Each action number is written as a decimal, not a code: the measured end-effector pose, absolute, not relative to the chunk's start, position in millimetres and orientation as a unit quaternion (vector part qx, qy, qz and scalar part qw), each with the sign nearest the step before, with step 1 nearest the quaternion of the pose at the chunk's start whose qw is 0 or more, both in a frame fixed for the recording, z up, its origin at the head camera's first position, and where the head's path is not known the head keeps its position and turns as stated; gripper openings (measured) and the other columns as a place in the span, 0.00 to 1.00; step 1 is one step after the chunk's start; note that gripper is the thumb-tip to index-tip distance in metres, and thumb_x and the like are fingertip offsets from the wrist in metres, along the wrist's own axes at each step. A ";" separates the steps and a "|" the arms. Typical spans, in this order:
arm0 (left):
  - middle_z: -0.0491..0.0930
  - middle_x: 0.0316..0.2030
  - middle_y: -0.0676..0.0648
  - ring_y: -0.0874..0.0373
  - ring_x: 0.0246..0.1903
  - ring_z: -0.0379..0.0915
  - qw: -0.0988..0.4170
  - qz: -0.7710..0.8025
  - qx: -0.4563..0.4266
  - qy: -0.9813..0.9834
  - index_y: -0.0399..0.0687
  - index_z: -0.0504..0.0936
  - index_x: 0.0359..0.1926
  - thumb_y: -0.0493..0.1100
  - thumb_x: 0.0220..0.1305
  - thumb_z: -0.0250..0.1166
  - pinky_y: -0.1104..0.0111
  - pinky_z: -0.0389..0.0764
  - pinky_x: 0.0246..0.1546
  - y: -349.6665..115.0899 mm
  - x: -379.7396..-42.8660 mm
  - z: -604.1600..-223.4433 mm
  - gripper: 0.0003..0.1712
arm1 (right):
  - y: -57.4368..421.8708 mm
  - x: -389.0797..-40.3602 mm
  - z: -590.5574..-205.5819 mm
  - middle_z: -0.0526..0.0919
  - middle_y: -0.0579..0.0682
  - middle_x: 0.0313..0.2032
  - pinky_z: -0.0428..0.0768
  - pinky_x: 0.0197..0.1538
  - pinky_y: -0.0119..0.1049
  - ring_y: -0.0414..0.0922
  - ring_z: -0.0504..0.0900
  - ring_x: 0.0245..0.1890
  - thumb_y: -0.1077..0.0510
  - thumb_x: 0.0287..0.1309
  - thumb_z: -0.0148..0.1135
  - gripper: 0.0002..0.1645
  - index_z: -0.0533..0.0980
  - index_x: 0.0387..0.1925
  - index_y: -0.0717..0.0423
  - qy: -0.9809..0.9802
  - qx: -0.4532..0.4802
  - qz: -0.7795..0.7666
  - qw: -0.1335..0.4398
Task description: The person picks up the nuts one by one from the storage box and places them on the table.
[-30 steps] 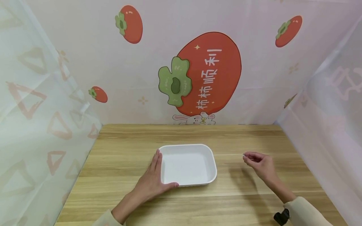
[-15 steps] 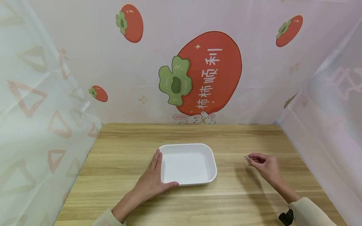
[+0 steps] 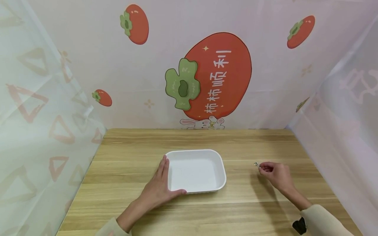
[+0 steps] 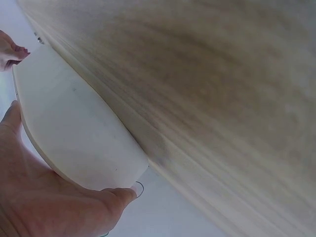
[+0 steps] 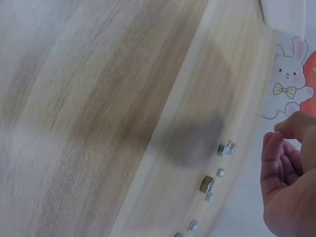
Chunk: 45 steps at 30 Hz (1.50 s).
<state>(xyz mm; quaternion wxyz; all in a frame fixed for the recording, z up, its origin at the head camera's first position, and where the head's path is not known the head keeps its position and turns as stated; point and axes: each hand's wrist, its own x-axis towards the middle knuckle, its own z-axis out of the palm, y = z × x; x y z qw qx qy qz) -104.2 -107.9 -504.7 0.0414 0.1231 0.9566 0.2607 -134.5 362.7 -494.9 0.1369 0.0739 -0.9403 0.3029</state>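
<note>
A white rectangular tray (image 3: 193,172) with rounded corners sits on the wooden table. My left hand (image 3: 159,188) rests against its near left corner, straight fingers along the left side and thumb along the front edge. To the right of the tray, my right hand (image 3: 277,175) hovers low with thumb and index fingertips together; I cannot tell whether something small is between them. Small metal nuts (image 5: 208,184) of differing sizes lie in a loose row on the table below this hand. In the head view, only a few nuts (image 3: 256,164) show past the fingertips; the hand hides the others.
The wood-grain table (image 3: 195,216) reaches back to a pale fabric wall (image 3: 141,68) printed with persimmons and a rabbit. Similar fabric panels (image 3: 38,108) enclose both sides. A black wrist device (image 3: 299,226) sits below the right sleeve (image 3: 323,221).
My right hand has shifted slightly to the right and nearer, and the nuts by its fingertips show more. The left hand and tray have stayed in place.
</note>
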 end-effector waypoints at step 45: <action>0.32 0.86 0.42 0.37 0.80 0.53 0.051 0.262 0.121 0.956 0.36 0.40 0.85 0.84 0.50 0.70 0.56 0.87 0.42 -108.5 -103.4 -503.5 0.83 | 353.2 -140.8 -505.1 0.89 0.49 0.25 0.82 0.27 0.36 0.40 0.84 0.24 0.65 0.54 0.77 0.02 0.89 0.28 0.60 -0.975 0.077 0.206 0.025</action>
